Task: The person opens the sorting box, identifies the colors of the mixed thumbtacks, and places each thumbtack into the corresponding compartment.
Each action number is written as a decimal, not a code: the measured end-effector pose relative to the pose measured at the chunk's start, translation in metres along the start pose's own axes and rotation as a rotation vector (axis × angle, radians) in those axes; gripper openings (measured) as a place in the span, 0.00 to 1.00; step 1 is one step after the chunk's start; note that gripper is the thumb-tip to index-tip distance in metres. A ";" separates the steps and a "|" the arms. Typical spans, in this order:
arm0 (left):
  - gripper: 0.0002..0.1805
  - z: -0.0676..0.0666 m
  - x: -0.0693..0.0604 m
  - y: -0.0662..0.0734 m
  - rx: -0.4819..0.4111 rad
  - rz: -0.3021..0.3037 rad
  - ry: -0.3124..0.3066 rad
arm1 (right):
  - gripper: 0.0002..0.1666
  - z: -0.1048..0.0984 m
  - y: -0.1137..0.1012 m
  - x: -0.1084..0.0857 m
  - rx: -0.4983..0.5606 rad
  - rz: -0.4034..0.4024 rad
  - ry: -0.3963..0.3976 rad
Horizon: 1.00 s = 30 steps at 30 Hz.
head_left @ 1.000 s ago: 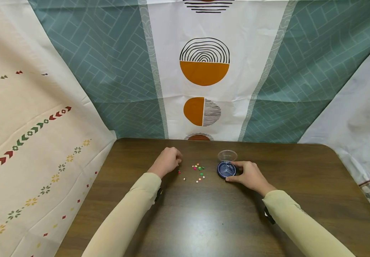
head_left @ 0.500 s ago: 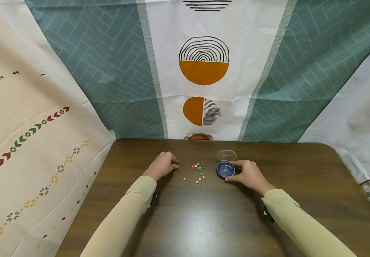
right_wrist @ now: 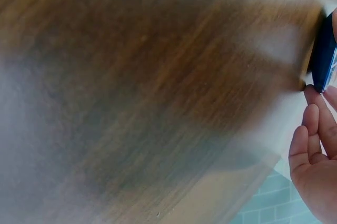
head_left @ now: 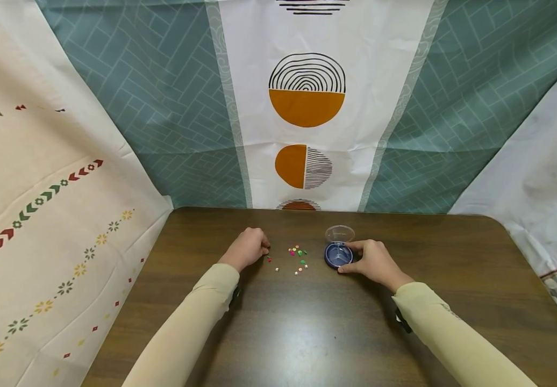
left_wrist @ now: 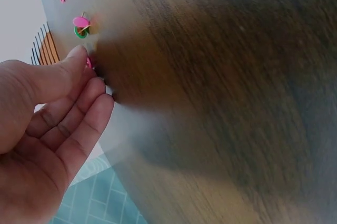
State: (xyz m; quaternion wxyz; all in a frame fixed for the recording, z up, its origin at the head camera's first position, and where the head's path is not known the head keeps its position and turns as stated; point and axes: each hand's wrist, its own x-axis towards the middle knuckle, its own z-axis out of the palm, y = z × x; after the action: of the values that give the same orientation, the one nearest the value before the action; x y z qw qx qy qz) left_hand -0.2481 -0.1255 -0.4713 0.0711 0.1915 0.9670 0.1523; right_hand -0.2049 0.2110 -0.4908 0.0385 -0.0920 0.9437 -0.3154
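My left hand (head_left: 249, 248) is at the left of the scattered thumbtacks, low over the table. In the left wrist view its thumb and fingers pinch a pink thumbtack (left_wrist: 89, 63), mostly hidden by the fingertips. Just beyond lie a pink-headed thumbtack (left_wrist: 80, 22) and a green-headed thumbtack (left_wrist: 79, 32), touching each other. My right hand (head_left: 374, 263) grips the right side of a round dark-blue case (head_left: 338, 256), thumb in front and fingers behind. Its clear lid (head_left: 340, 233) stands raised at the back, and dividers part the inside. The right wrist view catches only the case's blue edge (right_wrist: 322, 55).
Several small thumbtacks, pink, green, orange and whitish, are spread between the hands, among them a green thumbtack (head_left: 302, 262) and a whitish thumbtack (head_left: 277, 269). The brown wooden table (head_left: 288, 333) ends at a patterned cloth (head_left: 307, 177) behind.
My left hand has shifted down and slightly left from its place a second ago, then a little right again. The right hand keeps its hold on the case, which stays in place.
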 end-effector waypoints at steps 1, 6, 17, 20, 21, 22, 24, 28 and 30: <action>0.04 -0.001 0.000 0.000 0.005 0.000 0.002 | 0.45 0.000 0.000 0.001 -0.003 0.002 -0.002; 0.04 -0.001 0.001 -0.001 0.031 0.000 0.011 | 0.46 -0.001 -0.003 0.002 -0.009 0.019 -0.027; 0.04 0.003 0.001 0.002 0.064 0.019 0.043 | 0.46 -0.003 -0.004 -0.001 0.002 0.034 -0.038; 0.04 0.004 0.002 0.002 0.065 0.012 0.038 | 0.46 -0.003 -0.004 -0.001 0.006 0.048 -0.042; 0.04 0.004 0.002 0.002 0.063 0.008 0.038 | 0.46 -0.003 -0.004 -0.001 0.006 0.048 -0.044; 0.04 0.004 0.002 0.002 0.063 0.006 0.039 | 0.46 -0.003 -0.004 -0.001 0.007 0.048 -0.043; 0.05 0.004 0.004 0.002 0.061 0.006 0.047 | 0.46 -0.003 -0.004 0.000 0.006 0.050 -0.041; 0.07 0.002 0.007 0.004 0.044 0.006 0.076 | 0.46 -0.004 -0.005 0.001 0.007 0.053 -0.039; 0.07 0.001 0.009 0.007 0.018 0.008 0.097 | 0.46 -0.004 -0.005 0.001 0.007 0.056 -0.039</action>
State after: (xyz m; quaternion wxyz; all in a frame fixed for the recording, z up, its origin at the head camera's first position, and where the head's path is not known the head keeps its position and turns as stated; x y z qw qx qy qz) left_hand -0.2539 -0.1157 -0.4705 0.0218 0.1883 0.9699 0.1531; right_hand -0.2062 0.2095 -0.4845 0.0660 -0.0713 0.9440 -0.3154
